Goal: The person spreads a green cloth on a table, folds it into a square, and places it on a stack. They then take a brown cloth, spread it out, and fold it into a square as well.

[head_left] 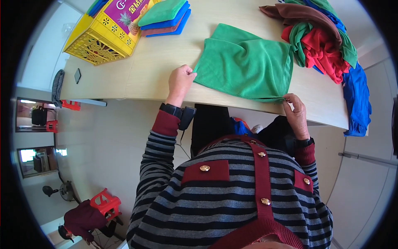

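Observation:
A green cloth (pixel 248 64) lies spread on the pale tabletop before me, one layer over another, its back part sticking out at the far left. My left hand (pixel 182 81) pinches its near left corner. At the near right corner, my right hand (pixel 296 114) grips the hem between thumb and fingers, close to the table's front edge. Soft wrinkles run across the cloth. Beyond my left hand sits a neat stack of folded cloths (pixel 166 20) in green, blue and brown.
A yellow plastic crate (pixel 99 37) with a purple printed panel stands at the back left. Loose red, green, brown and blue cloths (pixel 321 45) are heaped at the right, a blue one (pixel 357 99) hanging over the edge. Another person (pixel 85 220) is near a red stool (pixel 106 204) at lower left.

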`<act>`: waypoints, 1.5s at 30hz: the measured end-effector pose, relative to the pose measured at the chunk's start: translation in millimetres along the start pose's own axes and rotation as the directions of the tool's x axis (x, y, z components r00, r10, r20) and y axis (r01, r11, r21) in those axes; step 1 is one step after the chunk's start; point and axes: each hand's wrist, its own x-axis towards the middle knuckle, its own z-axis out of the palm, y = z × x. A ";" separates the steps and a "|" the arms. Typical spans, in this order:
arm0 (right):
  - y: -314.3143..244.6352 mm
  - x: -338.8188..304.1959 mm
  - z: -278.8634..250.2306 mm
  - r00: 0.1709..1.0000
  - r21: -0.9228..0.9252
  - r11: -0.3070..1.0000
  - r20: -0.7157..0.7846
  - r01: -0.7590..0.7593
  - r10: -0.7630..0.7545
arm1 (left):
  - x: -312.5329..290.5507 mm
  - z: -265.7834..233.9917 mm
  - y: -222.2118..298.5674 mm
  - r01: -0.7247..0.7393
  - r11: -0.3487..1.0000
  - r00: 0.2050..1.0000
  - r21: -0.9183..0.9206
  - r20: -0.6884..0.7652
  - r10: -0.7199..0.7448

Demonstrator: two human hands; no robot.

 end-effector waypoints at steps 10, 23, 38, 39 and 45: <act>-0.9 10.3 -0.7 0.999 -0.006 0.999 -0.014 -0.038 0.038 | -10.9 -11.4 3.6 -0.219 0.964 0.971 -0.148 -0.129 0.201; -24.3 46.1 -28.8 0.997 0.155 0.987 -0.072 0.052 -0.041 | -35.4 -1.3 8.7 -0.490 0.847 0.838 0.206 -0.156 0.523; -115.5 123.3 -117.1 0.961 0.180 0.950 -0.154 0.255 -0.229 | 35.5 -150.0 99.6 -0.703 0.696 0.562 0.145 -0.485 0.669; -129.8 132.8 -118.9 0.927 0.100 0.948 -0.264 0.302 -0.267 | 32.3 -176.6 109.3 -0.656 0.745 0.619 0.120 -0.480 0.622; -143.9 149.7 -192.9 0.911 0.131 0.921 -0.252 0.366 -0.327 | 31.3 -247.3 192.0 -0.589 0.734 0.805 -0.339 -0.329 0.494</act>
